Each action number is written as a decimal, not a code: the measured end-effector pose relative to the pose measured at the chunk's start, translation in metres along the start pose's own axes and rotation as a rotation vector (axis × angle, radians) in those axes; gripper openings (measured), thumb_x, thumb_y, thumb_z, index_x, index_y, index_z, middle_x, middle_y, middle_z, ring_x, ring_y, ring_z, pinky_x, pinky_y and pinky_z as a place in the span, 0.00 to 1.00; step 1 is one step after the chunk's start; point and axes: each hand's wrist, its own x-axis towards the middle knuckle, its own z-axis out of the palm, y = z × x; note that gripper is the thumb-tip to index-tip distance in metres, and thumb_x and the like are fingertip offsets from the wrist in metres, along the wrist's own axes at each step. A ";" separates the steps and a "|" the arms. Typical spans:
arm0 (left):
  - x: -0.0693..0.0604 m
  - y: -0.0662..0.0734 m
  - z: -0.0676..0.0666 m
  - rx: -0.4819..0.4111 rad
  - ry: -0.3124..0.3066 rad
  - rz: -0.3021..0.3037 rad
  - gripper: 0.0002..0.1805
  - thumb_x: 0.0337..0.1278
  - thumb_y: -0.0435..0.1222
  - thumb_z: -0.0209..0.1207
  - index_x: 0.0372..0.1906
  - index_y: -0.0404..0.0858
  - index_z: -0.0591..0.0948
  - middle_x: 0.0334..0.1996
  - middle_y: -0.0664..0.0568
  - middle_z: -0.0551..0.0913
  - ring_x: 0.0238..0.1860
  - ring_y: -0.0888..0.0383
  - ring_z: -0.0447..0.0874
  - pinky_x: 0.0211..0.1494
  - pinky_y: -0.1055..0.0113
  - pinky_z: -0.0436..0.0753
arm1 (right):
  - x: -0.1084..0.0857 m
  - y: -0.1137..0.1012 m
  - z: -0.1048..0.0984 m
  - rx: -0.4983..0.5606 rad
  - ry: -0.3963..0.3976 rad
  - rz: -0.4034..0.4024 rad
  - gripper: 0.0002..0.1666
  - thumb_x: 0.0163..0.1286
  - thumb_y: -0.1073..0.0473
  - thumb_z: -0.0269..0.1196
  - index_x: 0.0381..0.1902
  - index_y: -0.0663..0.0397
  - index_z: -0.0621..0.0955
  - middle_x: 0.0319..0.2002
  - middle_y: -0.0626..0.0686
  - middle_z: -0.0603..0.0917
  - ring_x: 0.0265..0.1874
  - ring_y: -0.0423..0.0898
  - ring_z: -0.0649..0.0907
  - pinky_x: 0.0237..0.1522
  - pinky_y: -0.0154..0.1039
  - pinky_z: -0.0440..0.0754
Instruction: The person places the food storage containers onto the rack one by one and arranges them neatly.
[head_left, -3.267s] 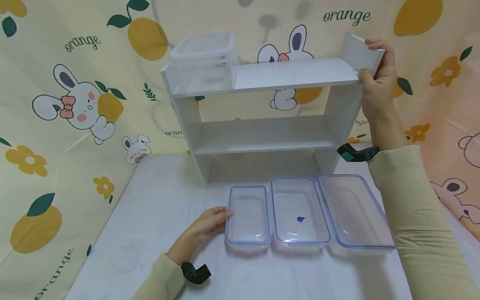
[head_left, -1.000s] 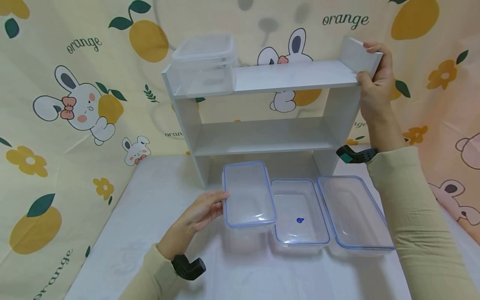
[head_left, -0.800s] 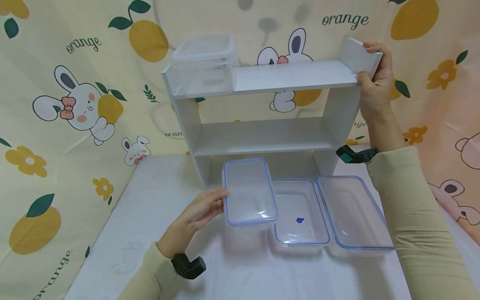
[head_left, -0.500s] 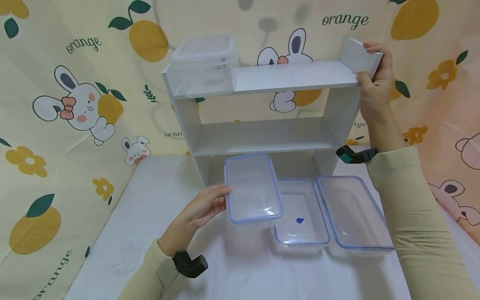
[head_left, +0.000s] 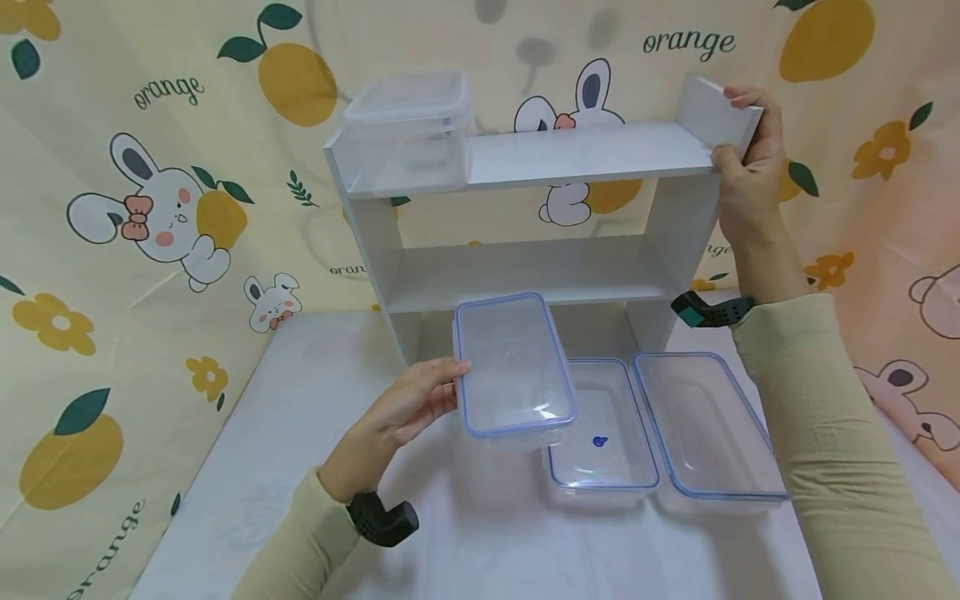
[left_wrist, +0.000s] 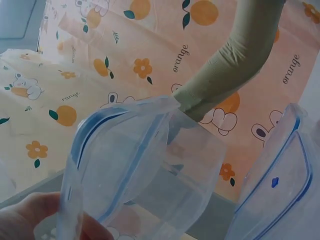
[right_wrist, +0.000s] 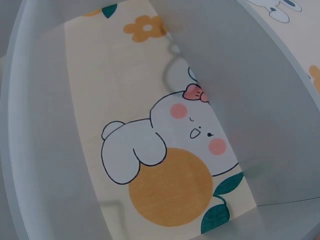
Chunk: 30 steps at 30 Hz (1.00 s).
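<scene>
A clear food container with a blue-edged lid (head_left: 516, 367) is held up off the table, its far end tilted upward. My left hand (head_left: 408, 408) pinches its left edge between thumb and fingers; the left wrist view shows the same container (left_wrist: 145, 165) and part of the hand (left_wrist: 45, 215). High on the right, my right hand (head_left: 753, 171) grips the upright side panel of the white shelf rack (head_left: 585, 154). The right wrist view shows only the shelf boards (right_wrist: 47, 125) and the patterned backdrop, with the hand out of sight.
Two more blue-rimmed containers stand on the white table, a medium one (head_left: 603, 425) partly behind the lifted one and a larger one (head_left: 708, 421) at the right. A frosted clear container (head_left: 408, 133) sits at the top shelf's left end. Patterned cloth (head_left: 187, 350) hangs behind.
My left hand has lifted the smallest container from the table and moved it up, forward and slightly right toward the rack. My right hand keeps its hold on the side panel.
</scene>
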 end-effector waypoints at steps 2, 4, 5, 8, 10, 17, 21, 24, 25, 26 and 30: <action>0.000 0.002 0.000 0.007 -0.001 0.004 0.17 0.66 0.36 0.51 0.54 0.29 0.70 0.37 0.59 0.82 0.40 0.65 0.80 0.46 0.74 0.82 | 0.000 0.000 0.000 0.006 0.003 0.006 0.27 0.61 0.83 0.43 0.49 0.50 0.71 0.60 0.45 0.72 0.66 0.46 0.64 0.76 0.38 0.60; -0.001 0.004 0.001 0.016 -0.004 0.011 0.18 0.66 0.36 0.51 0.54 0.29 0.71 0.37 0.59 0.83 0.40 0.65 0.80 0.46 0.74 0.82 | 0.000 0.000 0.000 0.006 0.005 0.007 0.27 0.61 0.83 0.43 0.49 0.50 0.71 0.60 0.45 0.72 0.66 0.46 0.64 0.76 0.38 0.60; -0.001 0.005 0.001 0.021 -0.008 0.015 0.18 0.67 0.37 0.51 0.54 0.29 0.71 0.38 0.59 0.83 0.40 0.65 0.80 0.46 0.74 0.81 | 0.000 0.000 0.001 0.009 0.006 0.009 0.27 0.61 0.83 0.43 0.49 0.50 0.71 0.60 0.45 0.71 0.66 0.46 0.64 0.76 0.38 0.60; -0.001 0.010 0.005 0.023 -0.013 0.022 0.18 0.66 0.37 0.51 0.55 0.28 0.70 0.38 0.60 0.83 0.40 0.65 0.80 0.46 0.74 0.81 | 0.000 0.000 0.001 0.010 0.008 0.009 0.28 0.61 0.83 0.43 0.49 0.50 0.71 0.61 0.45 0.71 0.66 0.46 0.63 0.76 0.37 0.59; 0.000 0.013 0.007 0.026 -0.020 0.029 0.20 0.66 0.37 0.51 0.56 0.27 0.70 0.38 0.60 0.83 0.41 0.65 0.80 0.47 0.74 0.80 | 0.000 0.000 0.001 0.011 0.008 0.010 0.28 0.61 0.83 0.43 0.49 0.50 0.71 0.61 0.45 0.71 0.66 0.46 0.63 0.76 0.37 0.59; 0.002 0.019 0.013 0.024 -0.027 0.036 0.27 0.65 0.38 0.53 0.60 0.23 0.67 0.38 0.59 0.83 0.41 0.65 0.81 0.47 0.74 0.81 | 0.000 0.000 0.001 0.019 0.007 0.005 0.27 0.61 0.83 0.43 0.49 0.50 0.71 0.61 0.45 0.71 0.66 0.46 0.64 0.76 0.38 0.59; 0.002 0.023 0.017 0.005 -0.023 0.031 0.25 0.65 0.38 0.53 0.60 0.24 0.67 0.37 0.59 0.83 0.39 0.65 0.81 0.46 0.74 0.81 | -0.001 0.001 0.001 0.011 0.002 -0.003 0.27 0.61 0.83 0.43 0.48 0.50 0.71 0.60 0.45 0.72 0.66 0.45 0.64 0.76 0.37 0.59; 0.002 0.027 0.020 0.000 -0.032 0.036 0.24 0.65 0.39 0.54 0.58 0.26 0.69 0.36 0.59 0.83 0.38 0.65 0.80 0.45 0.74 0.81 | 0.000 0.001 0.000 0.005 0.001 0.001 0.27 0.61 0.83 0.43 0.49 0.50 0.71 0.61 0.45 0.72 0.67 0.45 0.64 0.76 0.36 0.59; 0.002 0.028 0.021 -0.001 -0.035 0.040 0.23 0.65 0.39 0.54 0.57 0.27 0.69 0.36 0.59 0.83 0.38 0.65 0.80 0.45 0.74 0.81 | 0.000 0.000 0.000 0.006 0.001 0.004 0.27 0.61 0.82 0.43 0.49 0.50 0.71 0.61 0.45 0.72 0.67 0.45 0.64 0.76 0.36 0.59; 0.002 0.030 0.022 -0.001 -0.038 0.044 0.23 0.64 0.39 0.54 0.57 0.27 0.70 0.36 0.59 0.83 0.38 0.65 0.80 0.45 0.74 0.81 | 0.000 0.000 0.000 0.007 0.002 0.006 0.27 0.62 0.82 0.43 0.49 0.50 0.71 0.61 0.45 0.72 0.67 0.45 0.64 0.76 0.36 0.59; 0.003 0.038 0.027 -0.011 -0.037 0.059 0.23 0.60 0.40 0.57 0.54 0.28 0.71 0.34 0.59 0.84 0.36 0.66 0.81 0.44 0.74 0.82 | 0.000 -0.001 0.001 0.019 -0.001 0.004 0.27 0.62 0.83 0.43 0.49 0.51 0.72 0.62 0.46 0.71 0.67 0.46 0.64 0.76 0.37 0.60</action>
